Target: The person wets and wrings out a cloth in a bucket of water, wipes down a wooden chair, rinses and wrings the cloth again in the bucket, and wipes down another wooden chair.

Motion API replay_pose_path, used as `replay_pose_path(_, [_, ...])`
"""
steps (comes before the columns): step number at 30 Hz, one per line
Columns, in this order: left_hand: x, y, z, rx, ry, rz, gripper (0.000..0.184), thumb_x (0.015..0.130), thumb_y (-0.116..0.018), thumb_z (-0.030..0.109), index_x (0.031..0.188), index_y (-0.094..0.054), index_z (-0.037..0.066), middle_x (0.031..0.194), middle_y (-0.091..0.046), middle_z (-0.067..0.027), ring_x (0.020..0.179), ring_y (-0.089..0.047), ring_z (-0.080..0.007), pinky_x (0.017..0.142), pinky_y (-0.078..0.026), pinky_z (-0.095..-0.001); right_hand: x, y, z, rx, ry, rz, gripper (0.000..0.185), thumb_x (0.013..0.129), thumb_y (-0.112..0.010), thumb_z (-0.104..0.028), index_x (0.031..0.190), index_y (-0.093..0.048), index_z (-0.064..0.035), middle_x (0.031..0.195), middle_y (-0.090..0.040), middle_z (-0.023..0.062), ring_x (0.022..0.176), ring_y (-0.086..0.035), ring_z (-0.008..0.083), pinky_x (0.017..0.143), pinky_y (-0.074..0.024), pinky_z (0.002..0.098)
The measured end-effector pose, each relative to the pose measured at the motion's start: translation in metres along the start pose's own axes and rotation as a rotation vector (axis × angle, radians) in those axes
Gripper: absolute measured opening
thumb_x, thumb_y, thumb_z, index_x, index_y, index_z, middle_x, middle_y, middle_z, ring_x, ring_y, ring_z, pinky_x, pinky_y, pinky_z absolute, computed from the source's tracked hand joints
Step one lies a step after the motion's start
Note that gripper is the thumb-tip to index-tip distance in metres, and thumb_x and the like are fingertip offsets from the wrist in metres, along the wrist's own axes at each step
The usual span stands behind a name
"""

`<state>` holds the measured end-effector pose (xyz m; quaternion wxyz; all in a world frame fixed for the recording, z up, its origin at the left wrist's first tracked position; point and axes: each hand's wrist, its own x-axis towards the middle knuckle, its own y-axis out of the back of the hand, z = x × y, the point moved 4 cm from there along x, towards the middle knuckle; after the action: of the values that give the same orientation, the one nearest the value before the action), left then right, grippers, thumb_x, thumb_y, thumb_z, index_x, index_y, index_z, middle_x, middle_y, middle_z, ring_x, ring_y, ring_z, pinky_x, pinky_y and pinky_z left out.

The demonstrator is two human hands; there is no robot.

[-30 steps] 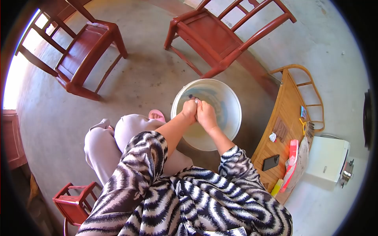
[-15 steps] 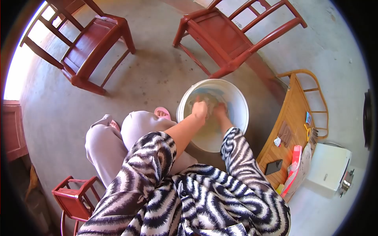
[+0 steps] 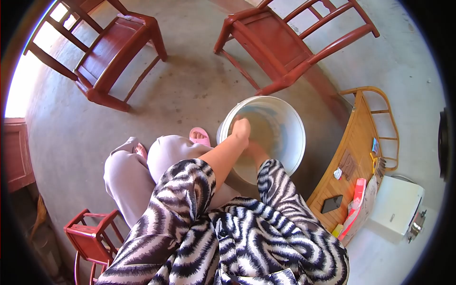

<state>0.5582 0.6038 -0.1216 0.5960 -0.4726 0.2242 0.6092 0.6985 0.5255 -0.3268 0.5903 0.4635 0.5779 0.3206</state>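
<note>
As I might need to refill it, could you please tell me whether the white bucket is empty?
Not empty: cloudy water shows inside the white bucket, below its rim; how deep it is, I cannot tell.

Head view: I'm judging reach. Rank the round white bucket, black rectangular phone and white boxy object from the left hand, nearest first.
1. White bucket: left hand within its rim.
2. Black phone: right, on light-brown wooden bench.
3. White boxy object: farther right, past bench.
</note>
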Motion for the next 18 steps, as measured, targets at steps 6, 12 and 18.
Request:
replay_pose_path(6, [-0.012, 0.01, 0.013, -0.023, 0.049, -0.021, 0.047, 0.083, -0.042, 0.017, 0.13, -0.037, 0.014, 0.13, -0.039, -0.0095, 0.115, -0.039, -0.0256, 0.091, -0.035, -0.0396, 0.031, -0.029, 0.038, 0.245, -0.019, 0.063, 0.034, 0.077, -0.057, -0.033, 0.099, -0.063, -0.0083, 0.102, -0.061, 0.0148, 0.09, -0.06, 0.0291, 0.077, -0.044, 0.0446])
replay_pose_path(12, [-0.022, 0.009, 0.016, -0.059, 0.076, 0.014, 0.04, 0.085, -0.043, 0.021, 0.123, -0.046, 0.01, 0.124, -0.045, -0.0117, 0.113, -0.04, -0.0255, 0.091, -0.034, -0.042, -0.009, 0.075, -0.019, 0.729, -0.133, -0.393, 0.026, 0.07, -0.056, -0.016, 0.093, -0.062, -0.0063, 0.096, -0.061, 0.0104, 0.085, -0.058, 0.0231, 0.074, -0.0441, 0.0402])
replay_pose_path(18, [-0.019, 0.005, 0.015, 0.029, 0.217, -0.138, 0.047, 0.087, -0.041, 0.037, 0.125, -0.042, 0.01, 0.124, -0.045, -0.0122, 0.115, -0.039, -0.0268, 0.091, -0.033, -0.045, -0.029, 0.202, -0.04, 1.599, -0.276, -0.204, 0.028, 0.066, -0.045, -0.009, 0.091, -0.057, -0.004, 0.078, -0.055, 0.004, 0.076, -0.051, 0.0163, 0.068, -0.0422, 0.0293])
